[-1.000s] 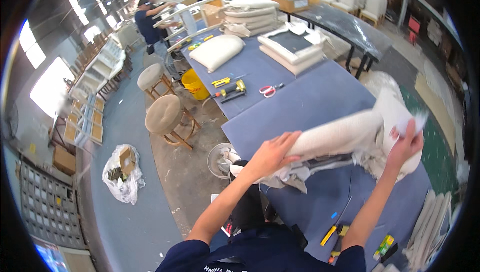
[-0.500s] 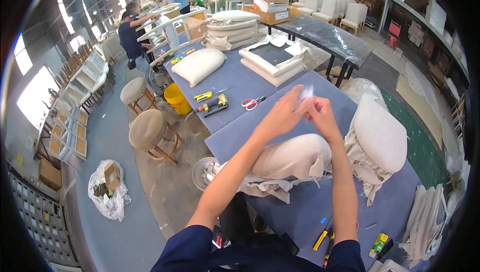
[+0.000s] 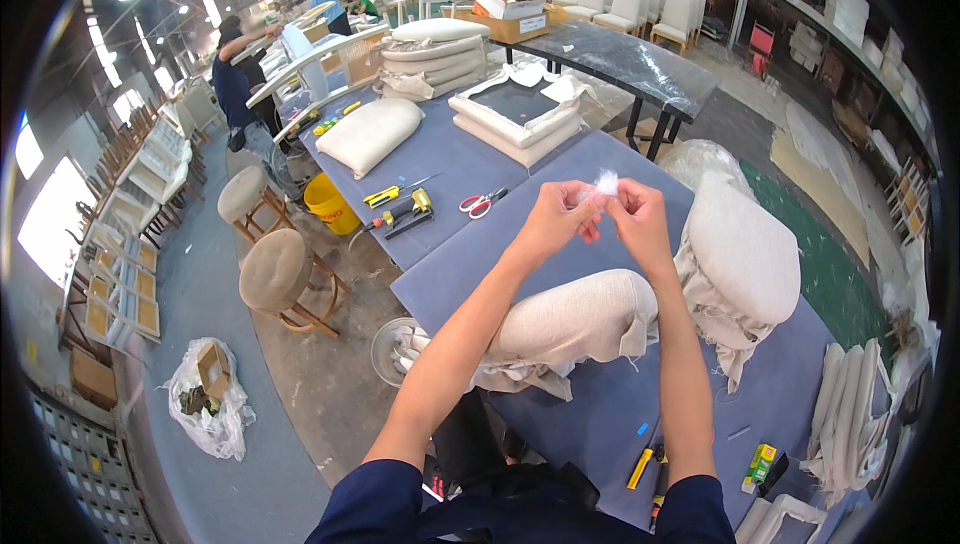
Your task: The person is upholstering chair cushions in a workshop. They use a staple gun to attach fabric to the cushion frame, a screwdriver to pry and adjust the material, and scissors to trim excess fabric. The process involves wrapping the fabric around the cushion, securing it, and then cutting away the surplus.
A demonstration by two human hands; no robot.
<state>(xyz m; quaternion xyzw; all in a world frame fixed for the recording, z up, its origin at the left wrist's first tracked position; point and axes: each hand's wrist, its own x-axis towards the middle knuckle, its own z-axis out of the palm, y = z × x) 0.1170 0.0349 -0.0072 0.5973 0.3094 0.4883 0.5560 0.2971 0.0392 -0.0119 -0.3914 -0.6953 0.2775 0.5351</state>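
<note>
A small tuft of white fluffy stuffing (image 3: 606, 182) is pinched between my two hands above the blue-grey table (image 3: 470, 274). My left hand (image 3: 558, 214) grips it from one side with closed fingers. Thumb and fingers pressed together, my right hand (image 3: 638, 217) holds its other side. Under my forearms lies a cream upholstered cushion (image 3: 575, 316), with loose frayed fabric hanging at its near edge. Another cream padded seat (image 3: 745, 249) leans to the right of my right forearm, loose cloth bunched below it.
Red-handled scissors (image 3: 481, 204), a staple gun (image 3: 408, 212) and a yellow cutter (image 3: 383, 195) lie farther left. Beyond are a flat cushion (image 3: 370, 136), a fabric-edged seat frame (image 3: 520, 109) and stacked cushions (image 3: 432, 64). Two round stools (image 3: 277, 269) stand left. A co-worker (image 3: 233, 84) handles a chair frame.
My hands have lowered slightly, and the left one has turned so its fingers pinch beside the right. The tuft stays between them. The view has shifted a little.
</note>
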